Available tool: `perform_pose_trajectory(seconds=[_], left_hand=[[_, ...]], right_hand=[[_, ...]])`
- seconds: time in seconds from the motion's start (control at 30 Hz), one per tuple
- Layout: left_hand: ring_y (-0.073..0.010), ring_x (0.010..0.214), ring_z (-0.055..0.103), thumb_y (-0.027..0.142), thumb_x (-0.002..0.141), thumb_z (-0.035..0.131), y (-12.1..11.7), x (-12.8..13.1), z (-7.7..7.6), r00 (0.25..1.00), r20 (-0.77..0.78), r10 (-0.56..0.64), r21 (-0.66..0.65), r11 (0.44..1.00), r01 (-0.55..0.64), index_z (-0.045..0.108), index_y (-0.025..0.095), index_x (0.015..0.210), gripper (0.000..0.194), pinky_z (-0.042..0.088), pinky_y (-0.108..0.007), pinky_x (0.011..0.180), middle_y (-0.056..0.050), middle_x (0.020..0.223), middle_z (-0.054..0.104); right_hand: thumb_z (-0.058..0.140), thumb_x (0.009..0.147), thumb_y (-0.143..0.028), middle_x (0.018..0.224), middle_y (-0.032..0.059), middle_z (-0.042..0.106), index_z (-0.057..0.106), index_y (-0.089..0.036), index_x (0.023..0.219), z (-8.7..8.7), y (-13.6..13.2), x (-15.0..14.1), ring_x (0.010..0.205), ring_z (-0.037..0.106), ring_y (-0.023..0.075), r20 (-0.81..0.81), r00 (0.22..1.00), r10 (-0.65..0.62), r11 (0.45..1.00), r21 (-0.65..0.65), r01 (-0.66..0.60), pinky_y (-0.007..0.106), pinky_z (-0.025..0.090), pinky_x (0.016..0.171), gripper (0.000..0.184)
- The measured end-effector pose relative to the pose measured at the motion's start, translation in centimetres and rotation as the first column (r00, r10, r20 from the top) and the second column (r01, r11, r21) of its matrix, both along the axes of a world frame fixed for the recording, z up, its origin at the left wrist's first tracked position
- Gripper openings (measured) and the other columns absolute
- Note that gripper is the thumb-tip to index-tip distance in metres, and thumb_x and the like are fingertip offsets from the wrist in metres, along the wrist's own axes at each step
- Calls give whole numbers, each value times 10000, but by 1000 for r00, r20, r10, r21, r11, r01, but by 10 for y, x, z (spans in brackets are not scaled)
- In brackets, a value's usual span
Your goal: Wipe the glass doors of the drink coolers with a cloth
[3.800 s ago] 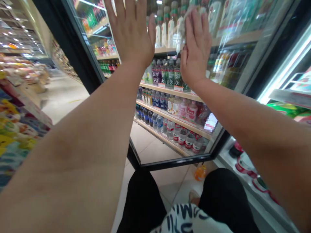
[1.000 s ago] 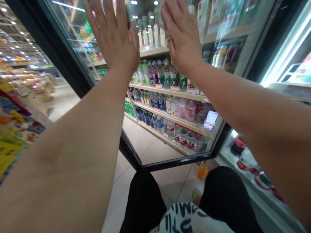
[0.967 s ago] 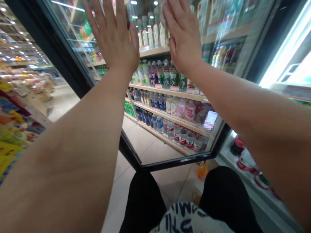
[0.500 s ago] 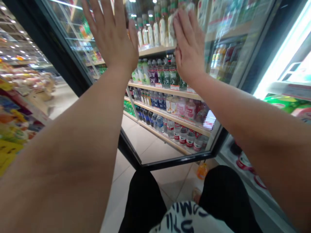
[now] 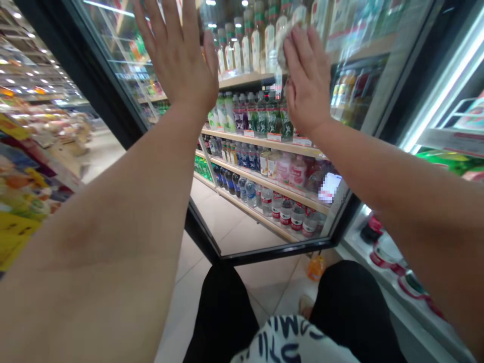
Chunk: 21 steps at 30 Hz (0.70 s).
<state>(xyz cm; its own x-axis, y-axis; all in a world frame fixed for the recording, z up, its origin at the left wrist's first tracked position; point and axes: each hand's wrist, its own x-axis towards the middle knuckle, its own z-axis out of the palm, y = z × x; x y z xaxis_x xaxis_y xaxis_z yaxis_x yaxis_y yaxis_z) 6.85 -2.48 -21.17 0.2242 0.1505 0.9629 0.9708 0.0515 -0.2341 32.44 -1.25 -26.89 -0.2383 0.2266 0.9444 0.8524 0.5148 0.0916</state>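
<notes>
A glass door (image 5: 242, 234) in a black frame stands open before me, with bottles visible through it. My left hand (image 5: 185, 60) lies flat near the upper left of the pane, fingers spread, holding nothing; its fingertips run past the top edge of the view. My right hand (image 5: 308, 75) presses a pale, crumpled cloth (image 5: 283, 48) against the glass, upper right of centre. Most of the cloth is hidden under the fingers, and only its left and upper edge shows.
Shelves of bottled drinks (image 5: 260, 118) stand beyond the glass. A lit cooler with packaged goods (image 5: 383, 252) is close on my right. On the floor by the door's lower corner sits an orange object (image 5: 315, 267). Colourful packages (image 5: 22, 201) are at left, with an aisle behind.
My right hand has swept with the cloth, first left and up, then back right and down across the glass. My left hand stays spread on the pane, slightly left of where it was.
</notes>
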Motion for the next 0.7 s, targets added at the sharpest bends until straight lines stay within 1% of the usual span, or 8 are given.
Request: perform_pose_trajectory(seconds=[0.13, 0.23, 0.33, 0.43, 0.47, 0.53, 0.6, 0.7], left_hand=[[-3, 1112, -539, 315, 1107, 300, 2, 2, 1, 997, 49, 56, -29, 998, -55, 131, 218, 1601, 531, -323, -224, 1071, 2, 1670, 182], [-6, 1118, -529, 368, 1130, 271, 1, 2, 1, 998, 21, 60, -36, 998, -59, 105, 229, 1600, 518, -288, -216, 1101, -32, 1672, 181], [-42, 1196, -492, 366, 1136, 284, -2, 2, 0, 1000, 24, 16, -46, 999, -14, 96, 244, 1600, 516, -282, -229, 1112, -40, 1677, 161], [-97, 1402, -341, 375, 1137, 297, -3, 2, -1, 998, 64, -7, -75, 997, 11, 104, 255, 1610, 524, -265, -238, 1133, -43, 1680, 147], [-87, 1429, -311, 379, 1138, 288, -4, 2, -2, 998, 67, -16, -73, 997, 21, 109, 265, 1613, 520, -255, -229, 1141, -34, 1681, 149], [-37, 1390, -358, 366, 1134, 271, -3, 2, -1, 998, 58, -36, -66, 997, 40, 123, 272, 1615, 512, -236, -217, 1154, -21, 1680, 157], [-29, 1389, -362, 315, 1112, 296, -3, 2, 0, 995, 62, -76, -67, 995, 80, 136, 270, 1617, 531, -181, -270, 1210, -12, 1676, 161], [-167, 1532, -156, 265, 1059, 373, -3, 5, 1, 990, 108, -92, -94, 990, 102, 169, 254, 1620, 597, -56, -437, 1275, -19, 1669, 163]], right_hand=[[361, 996, -208, 1671, -33, 243, 281, -217, 1585, 3, 1, 8, 1570, 133, 190, 95, 994, -48, 998, 49, 43, 493, 207, 1296, 595], [334, 988, -178, 1656, 12, 295, 320, -188, 1579, -10, 4, 11, 1567, 162, 216, 12, 996, -85, 993, 80, 84, 514, 230, 1284, 591], [309, 987, -206, 1656, -25, 293, 321, -248, 1578, -21, 10, 15, 1573, 129, 185, -37, 997, -62, 997, 50, 63, 466, 185, 1305, 593], [345, 985, -242, 1668, -83, 233, 276, -302, 1582, -17, 12, 24, 1573, 96, 149, 31, 999, -4, 999, 40, 3, 430, 141, 1318, 604], [354, 982, -245, 1670, -94, 218, 268, -302, 1583, -15, 12, 27, 1572, 93, 147, 43, 999, 6, 999, 44, -8, 434, 135, 1321, 610], [340, 985, -257, 1668, -120, 206, 259, -317, 1580, -16, 9, 30, 1570, 99, 139, 16, 1000, -1, 999, 52, 0, 441, 140, 1324, 604], [292, 1000, -265, 1668, -98, 219, 259, -292, 1584, -25, 5, 30, 1570, 113, 149, -83, 996, -41, 997, 56, 46, 468, 159, 1320, 586], [259, 1004, -252, 1673, -35, 229, 258, -251, 1596, -43, 0, 28, 1575, 109, 195, -200, 977, -74, 997, 10, 77, 557, 161, 1297, 593]])
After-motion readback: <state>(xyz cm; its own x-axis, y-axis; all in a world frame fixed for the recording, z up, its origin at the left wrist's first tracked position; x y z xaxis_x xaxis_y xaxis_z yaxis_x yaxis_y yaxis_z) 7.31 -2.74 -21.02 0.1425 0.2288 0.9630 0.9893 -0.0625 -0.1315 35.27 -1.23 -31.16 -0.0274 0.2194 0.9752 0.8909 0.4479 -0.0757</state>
